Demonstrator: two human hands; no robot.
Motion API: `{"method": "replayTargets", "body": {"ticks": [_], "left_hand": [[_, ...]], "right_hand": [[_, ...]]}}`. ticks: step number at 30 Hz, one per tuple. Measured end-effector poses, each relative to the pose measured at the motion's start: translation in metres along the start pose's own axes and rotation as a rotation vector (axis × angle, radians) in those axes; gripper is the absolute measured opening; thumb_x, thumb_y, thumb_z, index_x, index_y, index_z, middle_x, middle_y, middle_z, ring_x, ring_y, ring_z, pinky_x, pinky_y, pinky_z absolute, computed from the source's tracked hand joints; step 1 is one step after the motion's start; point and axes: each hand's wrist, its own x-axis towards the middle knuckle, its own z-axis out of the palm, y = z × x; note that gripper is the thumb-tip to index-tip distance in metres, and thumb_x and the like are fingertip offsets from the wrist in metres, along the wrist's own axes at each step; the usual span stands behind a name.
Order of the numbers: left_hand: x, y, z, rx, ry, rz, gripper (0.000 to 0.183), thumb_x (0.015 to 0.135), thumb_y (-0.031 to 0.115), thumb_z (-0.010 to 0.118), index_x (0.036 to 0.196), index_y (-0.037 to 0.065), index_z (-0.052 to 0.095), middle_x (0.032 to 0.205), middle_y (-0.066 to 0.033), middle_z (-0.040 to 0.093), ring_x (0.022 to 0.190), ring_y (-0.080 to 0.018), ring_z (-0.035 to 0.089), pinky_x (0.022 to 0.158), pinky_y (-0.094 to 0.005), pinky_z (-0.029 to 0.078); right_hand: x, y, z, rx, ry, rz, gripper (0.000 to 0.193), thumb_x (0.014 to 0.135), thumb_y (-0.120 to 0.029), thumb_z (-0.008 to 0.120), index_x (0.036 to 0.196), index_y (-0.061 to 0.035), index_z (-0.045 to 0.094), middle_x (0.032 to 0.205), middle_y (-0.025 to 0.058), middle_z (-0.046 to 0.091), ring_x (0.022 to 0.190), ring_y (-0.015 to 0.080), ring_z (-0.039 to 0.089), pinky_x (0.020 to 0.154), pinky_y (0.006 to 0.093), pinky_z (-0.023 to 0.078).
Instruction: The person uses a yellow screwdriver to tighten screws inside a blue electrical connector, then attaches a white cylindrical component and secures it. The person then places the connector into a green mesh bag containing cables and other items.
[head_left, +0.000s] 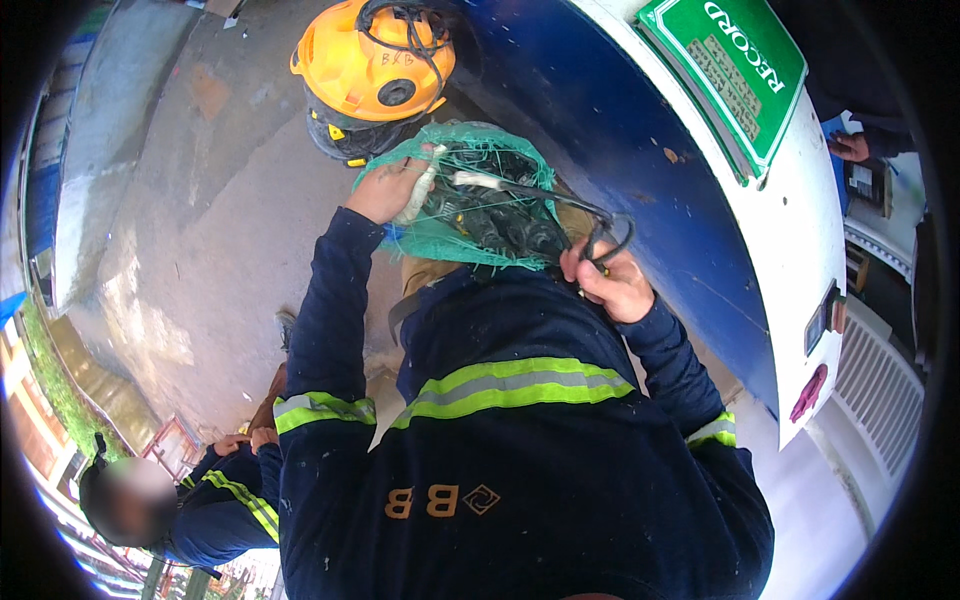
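Observation:
A green mesh sack (pixel 425 240) is gathered in front of my waist, its mouth spread and its frayed strands hanging loose. Inside lie several black parts (pixel 500 215), too tangled to tell their kind. My left hand (pixel 390 190) is closed on the sack's left rim, beside a whitish rolled strip. A black cable (pixel 560 193) with a pale wrapped end runs across the sack's mouth to the right and loops. My right hand (pixel 612 282) pinches that cable near its loop, just off the sack's right edge.
An orange safety helmet (pixel 350 65) rests on a dark bag (pixel 355 135) ahead. Along my right runs a white-topped blue surface (pixel 700 290) bearing a green book (pixel 730 85). A co-worker (pixel 225 500) in a matching jacket is at lower left; another person's hand (pixel 850 147) shows at far right.

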Motion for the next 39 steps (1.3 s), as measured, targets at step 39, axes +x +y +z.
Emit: {"method": "replayTargets", "body": {"ticks": [39], "left_hand": [[-0.007,0.072,-0.043,-0.314,-0.034,-0.264,0.087,0.071,0.046,0.08,0.136,0.0,0.043,0.125,-0.0238,0.057,0.12,-0.0348,0.054,0.1,-0.0384,0.042]], "right_hand": [[0.05,-0.015,0.001,-0.253,0.304,-0.238,0.032,0.097,-0.037,0.056,0.086,-0.0076,0.06,0.078,-0.0044,0.055,0.061,0.004,0.043,0.054,0.0212,0.034]]}}
